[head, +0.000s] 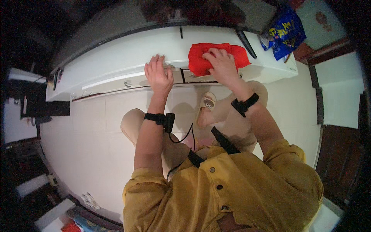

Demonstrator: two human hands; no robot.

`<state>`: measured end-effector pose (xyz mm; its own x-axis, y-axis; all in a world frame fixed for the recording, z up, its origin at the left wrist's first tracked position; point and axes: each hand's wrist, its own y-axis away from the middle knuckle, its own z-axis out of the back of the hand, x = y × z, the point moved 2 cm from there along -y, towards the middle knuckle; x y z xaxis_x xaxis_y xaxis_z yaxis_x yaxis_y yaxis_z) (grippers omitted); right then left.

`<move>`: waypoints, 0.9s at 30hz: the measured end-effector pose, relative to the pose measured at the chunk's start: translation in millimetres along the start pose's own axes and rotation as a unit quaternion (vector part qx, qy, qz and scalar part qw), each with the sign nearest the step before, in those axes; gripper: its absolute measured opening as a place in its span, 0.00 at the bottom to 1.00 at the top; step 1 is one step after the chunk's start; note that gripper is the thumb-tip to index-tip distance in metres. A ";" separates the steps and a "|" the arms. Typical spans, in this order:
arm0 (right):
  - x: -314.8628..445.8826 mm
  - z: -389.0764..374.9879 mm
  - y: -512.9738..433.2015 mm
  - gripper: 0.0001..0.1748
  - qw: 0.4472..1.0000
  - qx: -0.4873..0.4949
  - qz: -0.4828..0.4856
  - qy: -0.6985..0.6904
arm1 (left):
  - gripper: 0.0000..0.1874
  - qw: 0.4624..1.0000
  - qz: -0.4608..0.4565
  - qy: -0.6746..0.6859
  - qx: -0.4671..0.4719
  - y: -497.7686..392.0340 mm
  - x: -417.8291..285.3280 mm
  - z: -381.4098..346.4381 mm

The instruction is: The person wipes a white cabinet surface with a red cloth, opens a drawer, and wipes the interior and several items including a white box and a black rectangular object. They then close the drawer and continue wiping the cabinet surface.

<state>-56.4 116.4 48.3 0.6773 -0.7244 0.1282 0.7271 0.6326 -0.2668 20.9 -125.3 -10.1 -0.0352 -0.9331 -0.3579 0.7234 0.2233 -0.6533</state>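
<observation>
A red cloth [200, 59] lies spread on the white top of a low cabinet [121, 58], its near side hanging over the front edge. My right hand [223, 65] is on this cloth, fingers bent and gripping it from above; what is under the palm is hidden. To the left, my left hand [158, 74] rests at the cabinet's front edge, fingers a little apart and nothing in them. Each of my wrists wears a black strap with a small device.
Behind the cabinet top stands a large dark screen [116, 29], with a black stand foot [246, 43] right of the cloth. A blue printed bag [287, 36] lies at the right end. Drawer fronts with a metal handle [127, 84] face my knees. A black cable [181, 141] hangs between my legs.
</observation>
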 end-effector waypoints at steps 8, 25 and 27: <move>67.5 -18.6 -42.3 0.29 0.994 0.013 0.099 -0.037 | 0.18 0.983 0.065 0.150 0.086 -22.1 17.7 28.8; 220.1 -63.4 -163.9 0.29 0.981 0.046 0.181 -0.046 | 0.23 0.871 0.395 0.292 0.025 -20.2 162.7 103.9; 237.8 -70.5 -174.0 0.29 0.978 0.054 0.198 -0.035 | 0.25 0.823 0.423 0.380 -0.009 -20.1 160.6 104.9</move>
<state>-29.7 -185.3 57.9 0.9113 -0.3990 0.1017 0.4117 0.8875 -0.2070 73.0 -309.2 15.5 0.0506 0.0025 -0.9987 0.7001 0.7130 0.0373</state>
